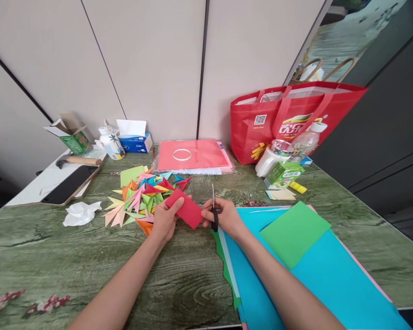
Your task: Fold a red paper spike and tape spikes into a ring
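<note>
My left hand [165,219] is closed on a small red paper rectangle [190,211], thumb on top, holding it above the table. A pair of scissors [214,213] with black handles is in my right hand [223,215], blades pointing away from me. The right fingertips reach the paper's right edge. Just beyond my left hand lies a pile of folded paper pieces [147,198] in many colours. Under my right forearm are large blue paper sheets [333,279], with a green paper piece [296,231] on top.
A crumpled tissue [81,213] lies at the left, near a phone [70,183] and a hammer [79,160]. Pink paper in plastic [206,153] sits at the back, beside a red bag [251,133]. A green box [284,174] and a bottle [306,142] stand at the right.
</note>
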The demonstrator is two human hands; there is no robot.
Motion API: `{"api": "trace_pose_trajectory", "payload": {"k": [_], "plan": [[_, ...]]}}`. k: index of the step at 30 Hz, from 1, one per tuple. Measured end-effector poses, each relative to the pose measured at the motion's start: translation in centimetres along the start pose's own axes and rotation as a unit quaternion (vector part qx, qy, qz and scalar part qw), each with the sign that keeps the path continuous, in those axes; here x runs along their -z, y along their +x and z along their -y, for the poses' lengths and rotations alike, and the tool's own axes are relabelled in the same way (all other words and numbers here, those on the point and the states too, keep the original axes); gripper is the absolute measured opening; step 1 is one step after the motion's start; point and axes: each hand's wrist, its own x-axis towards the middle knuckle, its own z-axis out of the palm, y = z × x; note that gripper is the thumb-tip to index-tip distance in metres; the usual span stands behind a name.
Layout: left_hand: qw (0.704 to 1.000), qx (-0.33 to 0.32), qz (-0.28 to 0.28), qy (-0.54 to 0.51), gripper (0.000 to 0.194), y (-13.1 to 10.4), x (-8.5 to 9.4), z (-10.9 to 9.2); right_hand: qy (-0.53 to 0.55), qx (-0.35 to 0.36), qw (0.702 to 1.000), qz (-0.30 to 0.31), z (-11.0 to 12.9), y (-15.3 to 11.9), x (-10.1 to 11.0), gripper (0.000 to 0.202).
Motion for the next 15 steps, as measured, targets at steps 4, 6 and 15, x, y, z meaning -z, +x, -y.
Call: {"api": "trace_pose_trajectory", "payload": {"k": [4,6,15], "plan": [[0.998,0.031,0.052,0.035,0.030,-0.5,-0.2,0.1,-0.005,0.005,1.000,-0.002,-0.1,0.0,0.0,0.034],[0.994,0.037,0.077,0.070,0.028,-0.8,-0.3,0.2,-0.008,0.007,1.000,-0.007,-0.1,0.1,0.1,0.034],[0.984,0.077,0.107,0.118,0.026,-1.1,-0.4,0.7,-0.002,0.022,0.999,-0.046,-0.2,0.3,0.2,0.037]]}}
